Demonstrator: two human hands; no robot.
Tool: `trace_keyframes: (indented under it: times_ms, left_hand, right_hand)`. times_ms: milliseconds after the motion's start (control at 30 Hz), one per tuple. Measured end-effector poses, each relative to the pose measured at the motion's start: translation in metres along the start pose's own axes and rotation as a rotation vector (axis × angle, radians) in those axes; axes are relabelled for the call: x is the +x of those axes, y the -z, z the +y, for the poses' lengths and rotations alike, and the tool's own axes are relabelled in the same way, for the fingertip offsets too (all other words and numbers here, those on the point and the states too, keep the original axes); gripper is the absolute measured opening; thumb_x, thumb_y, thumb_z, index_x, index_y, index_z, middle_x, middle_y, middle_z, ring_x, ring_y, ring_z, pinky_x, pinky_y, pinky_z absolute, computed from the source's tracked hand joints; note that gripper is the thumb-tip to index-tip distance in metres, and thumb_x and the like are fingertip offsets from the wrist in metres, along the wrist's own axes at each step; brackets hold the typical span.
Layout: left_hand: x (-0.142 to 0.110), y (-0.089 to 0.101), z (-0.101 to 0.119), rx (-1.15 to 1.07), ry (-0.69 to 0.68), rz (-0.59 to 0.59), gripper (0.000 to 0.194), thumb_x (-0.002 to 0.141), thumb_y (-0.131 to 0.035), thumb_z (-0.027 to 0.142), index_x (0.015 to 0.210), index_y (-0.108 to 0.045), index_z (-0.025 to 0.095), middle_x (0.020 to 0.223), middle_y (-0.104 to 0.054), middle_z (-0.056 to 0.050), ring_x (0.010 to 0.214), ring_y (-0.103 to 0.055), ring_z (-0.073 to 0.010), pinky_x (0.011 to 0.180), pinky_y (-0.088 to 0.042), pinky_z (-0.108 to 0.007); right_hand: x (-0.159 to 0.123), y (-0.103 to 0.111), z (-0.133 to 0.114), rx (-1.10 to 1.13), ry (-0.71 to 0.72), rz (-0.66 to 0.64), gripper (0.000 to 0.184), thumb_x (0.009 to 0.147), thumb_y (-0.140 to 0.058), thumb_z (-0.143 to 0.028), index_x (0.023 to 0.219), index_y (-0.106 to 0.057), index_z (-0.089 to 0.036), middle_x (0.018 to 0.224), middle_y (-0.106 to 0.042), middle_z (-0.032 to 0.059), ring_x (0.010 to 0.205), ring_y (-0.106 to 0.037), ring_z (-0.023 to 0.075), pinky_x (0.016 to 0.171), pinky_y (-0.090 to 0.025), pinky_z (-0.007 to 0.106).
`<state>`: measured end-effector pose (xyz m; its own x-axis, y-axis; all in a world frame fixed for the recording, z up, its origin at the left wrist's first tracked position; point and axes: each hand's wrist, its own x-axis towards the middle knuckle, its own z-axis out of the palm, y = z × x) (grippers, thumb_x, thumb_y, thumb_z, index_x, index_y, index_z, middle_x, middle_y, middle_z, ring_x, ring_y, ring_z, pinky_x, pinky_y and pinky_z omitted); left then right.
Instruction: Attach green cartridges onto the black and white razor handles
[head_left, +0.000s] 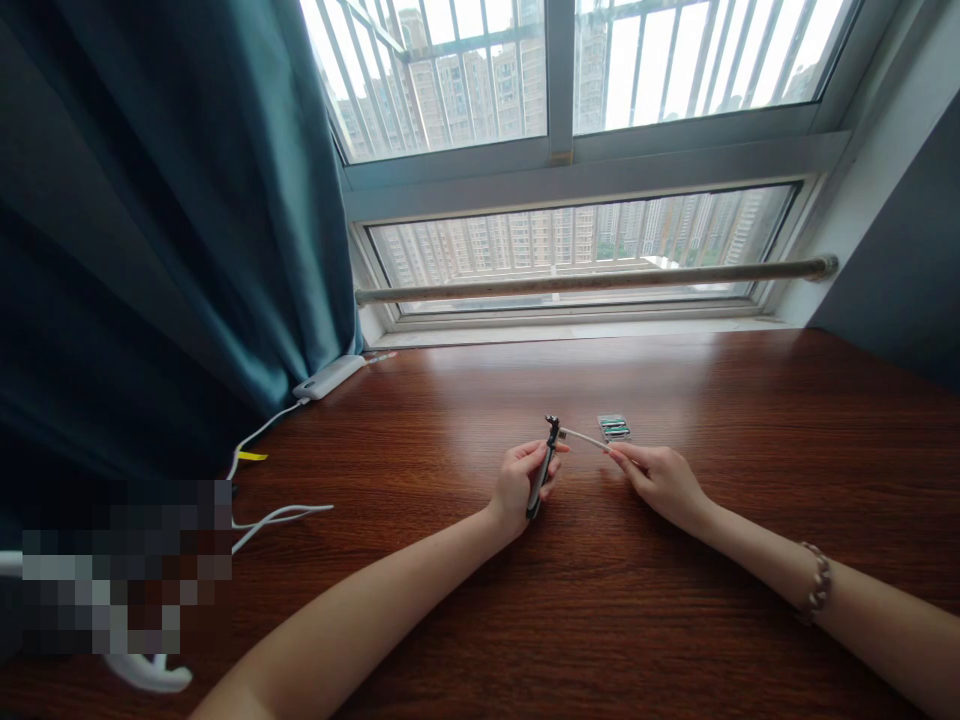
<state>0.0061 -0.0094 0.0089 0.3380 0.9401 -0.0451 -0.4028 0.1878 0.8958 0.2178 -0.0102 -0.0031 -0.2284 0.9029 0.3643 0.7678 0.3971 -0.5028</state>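
My left hand (pixel 521 480) is closed around a slim grey-and-black handle, which looks like a razor handle (pixel 541 482). It is tilted, with its small black head at the top. My right hand (pixel 664 480) pinches the near end of a thin pale stick (pixel 587 438). The stick's small dark tip reaches to just beside the handle's head; whether they touch I cannot tell. Beyond my right fingers, a small clear pack (pixel 615 428) with several green-and-dark strips lies on the brown wooden table (pixel 450 620).
At the left, a white power strip (pixel 330 377) with a cord lies by the blue curtain (pixel 247 200). White cables (pixel 281 516) and a yellow tag (pixel 253 457) are nearer. A metal rail (pixel 600 282) crosses the window behind the table. A blurred patch covers the lower left.
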Motion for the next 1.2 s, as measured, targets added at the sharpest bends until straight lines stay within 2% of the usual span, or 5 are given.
trace_keyframes:
  times_ms: [300, 600, 833, 1000, 1200]
  left_hand:
    - [0.0, 0.0, -0.001, 0.004, -0.007, 0.018, 0.031, 0.073, -0.051, 0.039, 0.083, -0.057, 0.01, 0.055, -0.04, 0.004, 0.034, -0.031, -0.0021, 0.035, -0.018, -0.019]
    - [0.002, 0.002, 0.001, 0.204, -0.155, 0.104, 0.028, 0.075, -0.05, 0.04, 0.087, -0.049, 0.015, 0.067, -0.056, -0.001, 0.042, -0.048, -0.0074, 0.038, -0.03, -0.019]
    - [0.018, 0.025, 0.013, 0.857, -0.248, 0.315, 0.026, 0.073, -0.05, 0.042, 0.073, -0.055, 0.016, 0.05, -0.051, 0.002, 0.044, -0.046, -0.0106, 0.045, -0.03, -0.021]
    - [0.024, 0.035, 0.013, 1.412, -0.279, 0.362, 0.026, 0.079, -0.043, 0.038, 0.077, -0.061, 0.019, 0.061, -0.062, -0.003, 0.061, -0.055, -0.0172, 0.056, -0.031, -0.024]
    - [0.024, 0.035, 0.009, 1.514, -0.242, 0.338, 0.03, 0.08, -0.041, 0.041, 0.082, -0.065, 0.023, 0.07, -0.065, -0.006, 0.068, -0.057, -0.0208, 0.059, -0.031, -0.025]
  right_hand:
    - [-0.001, 0.0, 0.0, 0.043, 0.01, 0.006, 0.038, 0.086, -0.034, -0.043, 0.092, -0.064, -0.022, 0.063, -0.062, 0.0019, 0.054, -0.054, 0.0142, 0.052, -0.031, 0.021]
    - [0.001, 0.0, 0.003, -0.02, -0.119, 0.033, 0.04, 0.086, -0.03, -0.044, 0.082, -0.064, -0.023, 0.06, -0.061, 0.0013, 0.057, -0.055, 0.0158, 0.053, -0.031, 0.023]
    - [0.004, 0.002, 0.004, 0.297, -0.157, 0.165, 0.042, 0.086, -0.029, -0.047, 0.087, -0.057, -0.016, 0.058, -0.056, 0.0017, 0.052, -0.05, 0.0133, 0.049, -0.034, 0.022]
    - [0.004, 0.0, 0.003, 0.431, -0.154, 0.169, 0.04, 0.08, -0.043, -0.048, 0.103, -0.051, -0.016, 0.07, -0.057, 0.0033, 0.057, -0.053, 0.0137, 0.051, -0.04, 0.023]
    - [0.004, -0.003, 0.004, 0.408, -0.121, 0.161, 0.036, 0.079, -0.048, -0.046, 0.1, -0.056, -0.018, 0.061, -0.048, -0.0016, 0.052, -0.047, 0.0102, 0.051, -0.039, 0.022]
